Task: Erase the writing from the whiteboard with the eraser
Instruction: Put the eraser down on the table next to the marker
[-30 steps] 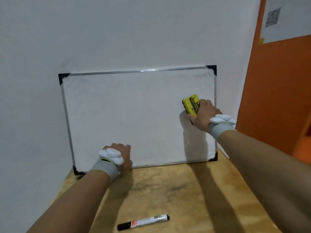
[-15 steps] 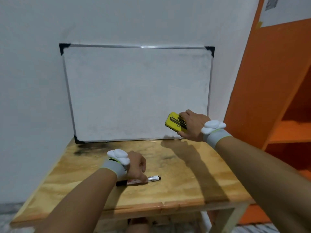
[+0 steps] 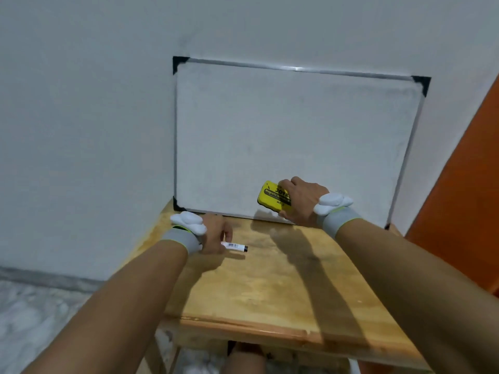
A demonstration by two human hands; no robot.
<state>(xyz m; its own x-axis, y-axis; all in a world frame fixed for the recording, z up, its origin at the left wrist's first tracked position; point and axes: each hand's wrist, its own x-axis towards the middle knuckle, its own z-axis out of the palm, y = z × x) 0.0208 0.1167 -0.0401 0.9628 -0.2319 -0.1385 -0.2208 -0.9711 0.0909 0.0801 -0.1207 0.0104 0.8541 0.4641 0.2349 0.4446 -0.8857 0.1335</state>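
The whiteboard (image 3: pixel 291 136) leans upright against the wall at the back of the wooden table (image 3: pixel 270 287); its surface looks blank apart from faint grey smudges. My right hand (image 3: pixel 302 201) grips the yellow eraser (image 3: pixel 272 197) in front of the board's lower edge, just above the table. My left hand (image 3: pixel 216 234) rests on the table with its fingers closed around a white marker (image 3: pixel 235 246), whose black end sticks out to the right.
An orange panel (image 3: pixel 464 201) stands to the right of the board. The table's front edge (image 3: pixel 243 325) is near me, with grey floor (image 3: pixel 40 319) below on the left. A plain white wall (image 3: pixel 81 130) fills the left side.
My right hand brought the eraser down from the board's right side to its lower edge. My left hand left the board's bottom frame and closed on the marker. The view shifted left.
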